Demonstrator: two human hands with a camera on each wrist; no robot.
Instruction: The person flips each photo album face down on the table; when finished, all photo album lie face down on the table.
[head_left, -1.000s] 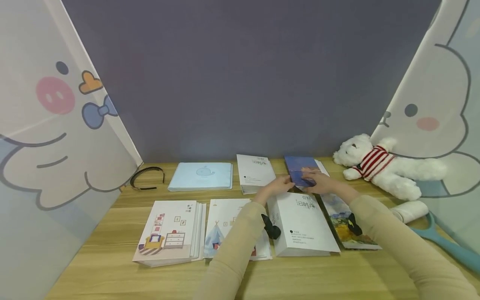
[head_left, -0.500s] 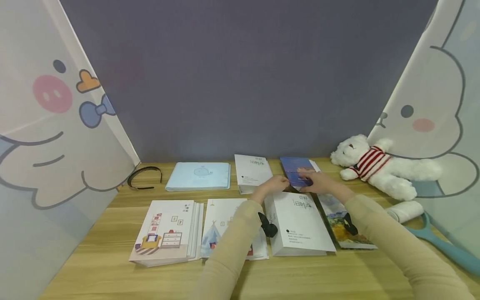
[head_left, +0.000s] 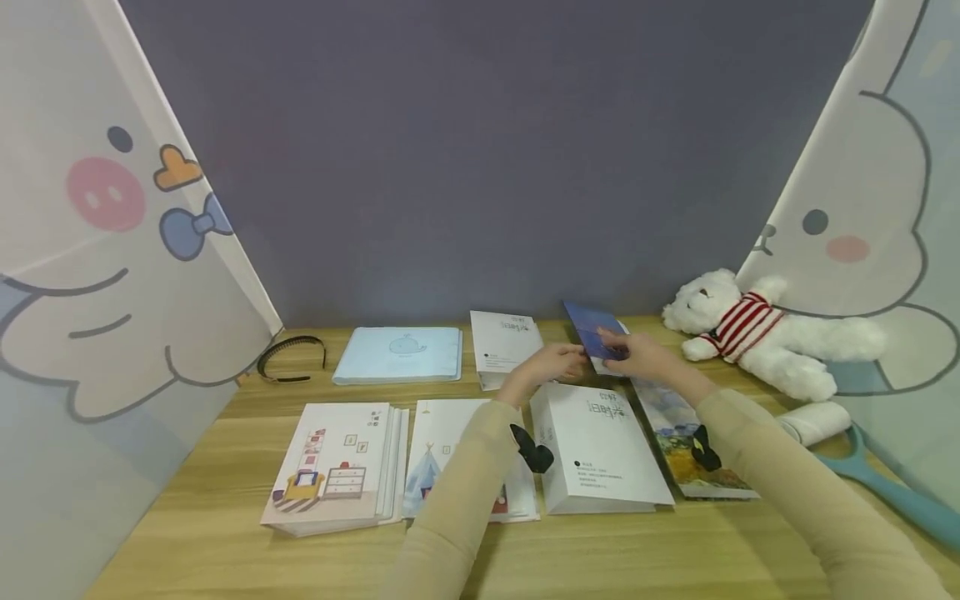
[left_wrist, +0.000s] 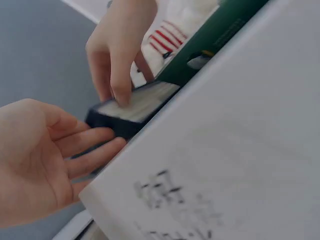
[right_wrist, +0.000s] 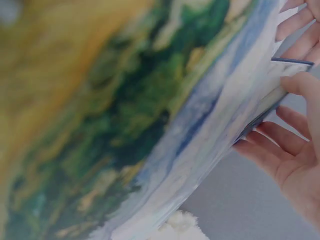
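Hands met at the far middle of the desk [head_left: 225, 550] over a small blue book [head_left: 592, 332]. The right hand [head_left: 633, 357] gripped the book's near edge, fingers [left_wrist: 117, 75] curled over its page block, and the book was tilted up off the desk at the back row. The left hand [head_left: 551, 364] lay just beside it with fingers [left_wrist: 92, 152] straight and relaxed, their tips touching the book's dark cover, holding nothing. A white book [head_left: 600, 446] lay flat just under both wrists, filling much of the left wrist view, and a landscape book [head_left: 693, 454] lay touching its right side under the right forearm. Another white book [head_left: 504, 343] sat just left of the left hand. Farther left lay a pale blue book [head_left: 400, 353] and a black headband [head_left: 291, 357]; nearer were a tent book [head_left: 442, 450] and a stack of room books [head_left: 337, 462]. A teddy bear [head_left: 757, 333] lay well to the right, with a white roll [head_left: 813, 421] and a teal handle [head_left: 892, 492] near it.
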